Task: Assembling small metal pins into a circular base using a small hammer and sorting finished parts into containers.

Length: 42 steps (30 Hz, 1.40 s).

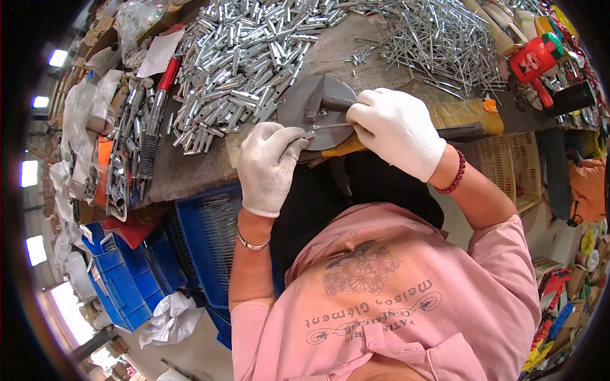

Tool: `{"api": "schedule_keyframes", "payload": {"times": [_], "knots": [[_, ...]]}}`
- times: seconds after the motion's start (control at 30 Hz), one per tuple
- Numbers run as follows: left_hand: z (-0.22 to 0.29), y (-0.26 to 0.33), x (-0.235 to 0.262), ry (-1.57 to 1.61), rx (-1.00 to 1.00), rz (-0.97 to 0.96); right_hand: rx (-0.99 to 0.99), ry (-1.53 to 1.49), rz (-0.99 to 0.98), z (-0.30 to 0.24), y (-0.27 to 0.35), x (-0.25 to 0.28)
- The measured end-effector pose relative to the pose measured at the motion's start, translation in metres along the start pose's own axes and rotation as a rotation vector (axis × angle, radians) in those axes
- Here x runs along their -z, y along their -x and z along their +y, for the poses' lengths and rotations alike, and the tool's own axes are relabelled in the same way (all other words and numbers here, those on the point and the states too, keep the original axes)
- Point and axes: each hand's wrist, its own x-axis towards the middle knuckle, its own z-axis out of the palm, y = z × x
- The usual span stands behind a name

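Note:
My left hand [268,166], in a white knitted glove, pinches a short silvery metal tube [309,135]; only the tube's end shows past the fingertips. My right hand [399,130], gloved the same way, is closed on a thin metal rod [332,126] that points left toward the tube. Whether rod and tube touch, I cannot tell. Just beyond the fingers lies a round dark metal plate [293,105]. It carries a raised fin and a dark cylinder [337,103] that reaches toward my right fingers.
Many short metal tubes [248,63] are heaped on the worktable at the far left, with a pile of thin rods [438,44] at the far right. A red bottle with a green cap [535,58] stands right. Blue bins [124,282] sit below left; a yellowish crate [508,168] is below right.

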Motion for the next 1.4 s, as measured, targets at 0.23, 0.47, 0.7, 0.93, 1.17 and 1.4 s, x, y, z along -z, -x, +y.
{"api": "schedule_keyframes", "payload": {"times": [0.23, 0.47, 0.7, 0.93, 1.17, 1.4], "knots": [[-0.002, 0.002, 0.002, -0.007, 0.011, 0.008, 0.011, -0.075, 0.03, 0.003, 0.01, -0.002], [-0.002, 0.003, 0.003, 0.026, 0.04, -0.002, 0.045, -0.108, 0.047, 0.005, 0.008, -0.004], [-0.001, 0.001, 0.001, 0.061, 0.043, -0.02, 0.109, -0.106, 0.054, 0.009, 0.001, -0.012], [-0.001, 0.003, 0.002, 0.081, 0.074, -0.032, 0.002, -0.175, 0.233, 0.029, -0.016, -0.005], [0.003, 0.003, 0.001, 0.099, 0.078, -0.019, -0.129, 0.162, 0.035, 0.077, -0.049, -0.028], [0.001, 0.002, 0.001, 0.052, 0.025, 0.014, -0.183, 0.053, -0.02, 0.063, -0.055, -0.024]]}}
